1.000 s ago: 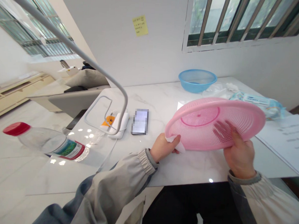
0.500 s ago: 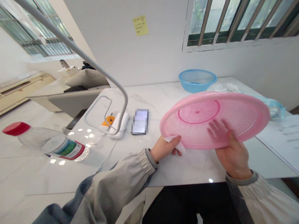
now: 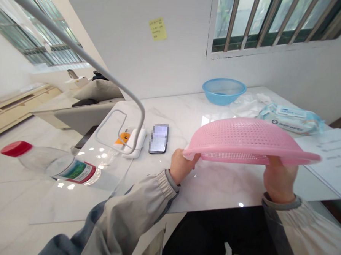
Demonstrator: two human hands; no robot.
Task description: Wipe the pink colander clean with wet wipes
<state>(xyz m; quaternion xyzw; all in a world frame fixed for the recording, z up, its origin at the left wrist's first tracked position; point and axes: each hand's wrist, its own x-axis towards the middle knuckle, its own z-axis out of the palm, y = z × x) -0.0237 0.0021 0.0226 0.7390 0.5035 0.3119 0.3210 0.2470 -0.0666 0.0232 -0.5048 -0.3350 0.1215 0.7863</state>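
A pink mesh plastic colander [image 3: 247, 137] is held in the air above the table, its opening turned downward and its base up. My left hand [image 3: 182, 167] is closed on the left end of the rim, with a white wipe [image 3: 189, 155] pressed between the fingers and the plastic. At the right, my right hand [image 3: 280, 181] grips the rim from below; its fingers are partly hidden under the colander.
Behind the colander stand a blue mesh basket [image 3: 224, 93], crumpled white wipes [image 3: 248, 105] and a wipes packet [image 3: 292, 119]. Printed papers [image 3: 333, 155] lie right. To the left are a phone [image 3: 159, 139], a lamp's grey arm [image 3: 104, 72] and a large bottle [image 3: 52, 163].
The colander has tipped over, from showing its inside to showing its outer side, and sits slightly lower. The right hand moved a little right and turned beneath the rim. The wipes packet is now uncovered.
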